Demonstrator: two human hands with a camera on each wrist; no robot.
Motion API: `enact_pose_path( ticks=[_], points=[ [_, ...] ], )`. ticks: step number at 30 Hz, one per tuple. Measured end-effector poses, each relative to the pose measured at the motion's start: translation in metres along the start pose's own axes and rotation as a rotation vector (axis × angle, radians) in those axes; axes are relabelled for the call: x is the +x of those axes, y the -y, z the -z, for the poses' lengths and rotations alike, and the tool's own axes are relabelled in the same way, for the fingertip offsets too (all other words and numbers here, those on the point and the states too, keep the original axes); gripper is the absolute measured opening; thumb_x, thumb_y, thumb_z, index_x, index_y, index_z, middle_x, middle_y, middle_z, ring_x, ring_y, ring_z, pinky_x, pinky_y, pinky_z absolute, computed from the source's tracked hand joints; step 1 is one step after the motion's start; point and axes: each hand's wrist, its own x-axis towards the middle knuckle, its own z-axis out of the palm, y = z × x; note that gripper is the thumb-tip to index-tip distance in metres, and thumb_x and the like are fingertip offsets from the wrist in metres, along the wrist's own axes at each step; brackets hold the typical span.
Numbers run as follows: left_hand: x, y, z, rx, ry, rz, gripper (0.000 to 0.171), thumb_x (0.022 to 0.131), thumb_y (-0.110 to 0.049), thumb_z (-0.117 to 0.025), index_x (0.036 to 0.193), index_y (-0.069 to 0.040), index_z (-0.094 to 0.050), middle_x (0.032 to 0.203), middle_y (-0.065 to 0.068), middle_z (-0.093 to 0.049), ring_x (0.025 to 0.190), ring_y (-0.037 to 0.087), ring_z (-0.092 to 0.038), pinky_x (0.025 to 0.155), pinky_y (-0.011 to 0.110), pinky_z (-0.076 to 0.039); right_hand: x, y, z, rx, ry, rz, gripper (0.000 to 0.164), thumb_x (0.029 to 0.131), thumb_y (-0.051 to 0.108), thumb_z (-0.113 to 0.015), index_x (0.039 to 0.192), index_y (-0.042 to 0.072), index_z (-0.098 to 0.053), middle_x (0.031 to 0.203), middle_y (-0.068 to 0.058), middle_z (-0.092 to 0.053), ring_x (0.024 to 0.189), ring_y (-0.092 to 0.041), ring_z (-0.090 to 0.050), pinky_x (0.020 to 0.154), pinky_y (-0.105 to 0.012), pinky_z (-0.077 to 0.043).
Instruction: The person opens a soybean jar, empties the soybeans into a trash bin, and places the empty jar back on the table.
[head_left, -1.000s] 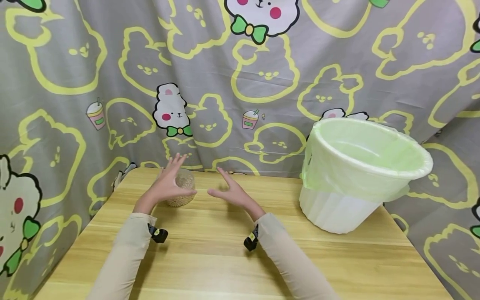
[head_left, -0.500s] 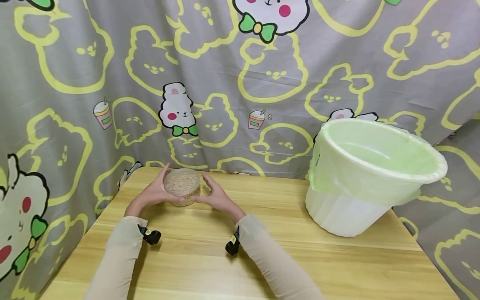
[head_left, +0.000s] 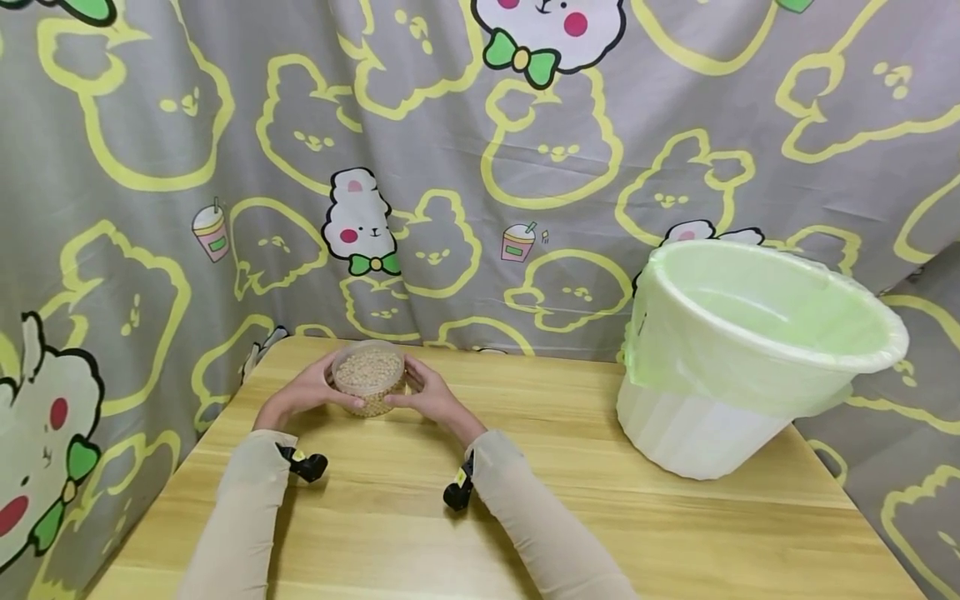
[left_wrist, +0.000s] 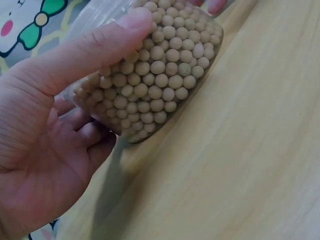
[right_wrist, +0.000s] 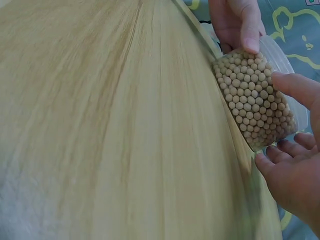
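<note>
Left hand (head_left: 306,390) and right hand (head_left: 435,398) are both gripping the clear tub (head_left: 369,395), one per side, thumbs pressing on its near face. Tub is occupying the table's (head_left: 375,517) far left, near the curtain (head_left: 450,267); can't tell if the base is touching wood. Beads (left_wrist: 157,75) are filling much of it, and I'm not seeing clearly whether the top is covered.

Main risk, I'd guess: the smooth wall slipping if one hand is squeezing less, with the loose load shifting toward that side. If the top is open, tilting could be spilling beads, which would be rolling everywhere. Over-squeezing might be flexing the wall. Bin (head_left: 690,425) is standing well apart at right, probably not interfering.
</note>
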Motion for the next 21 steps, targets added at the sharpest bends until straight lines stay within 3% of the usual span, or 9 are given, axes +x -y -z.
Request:
enact_pose_path(
  ticks=[5,12,16,21],
  points=[
    [0.003,0.006,-0.003,-0.058,0.023,-0.005,0.120,0.072,-0.006,-0.092,0.164,-0.014,-0.015,0.161,0.024,-0.031,0.147,0.044,-0.031,0.122,0.064,-0.020,0.001,0.003,-0.001,-0.009,-0.004,-0.021,0.088,0.090,0.003,-0.075,0.162,0.011,-0.026,0.166,-0.011,-0.030,0.154,-0.030,-0.029,0.125,-0.043,-0.027],
    [0.005,0.005,-0.012,-0.076,-0.049,0.001,0.117,0.068,-0.008,-0.094,0.163,-0.015,-0.025,0.157,0.021,-0.041,0.143,0.040,-0.039,0.121,0.059,-0.026,0.001,0.005,0.000,-0.025,-0.049,-0.014,0.083,0.088,0.001,-0.077,0.159,0.011,-0.034,0.162,-0.011,-0.039,0.152,-0.028,-0.036,0.123,-0.042,-0.031],
    [0.008,-0.003,-0.019,-0.068,-0.100,0.018,0.113,0.069,-0.015,-0.096,0.161,-0.017,-0.031,0.155,0.017,-0.045,0.139,0.036,-0.045,0.118,0.054,-0.033,0.000,0.011,0.004,-0.032,-0.093,0.015,0.085,0.087,0.001,-0.078,0.159,0.012,-0.035,0.165,-0.008,-0.034,0.155,-0.024,-0.029,0.125,-0.042,-0.028],
    [0.014,-0.026,-0.025,-0.061,-0.160,0.014,0.109,0.068,-0.024,-0.097,0.159,-0.019,-0.037,0.151,0.015,-0.050,0.137,0.033,-0.049,0.115,0.051,-0.038,-0.003,0.027,0.018,-0.086,-0.104,0.085,0.089,0.086,0.006,-0.081,0.160,0.019,-0.034,0.166,-0.004,-0.034,0.155,-0.020,-0.029,0.126,-0.047,-0.026]
  ],
)
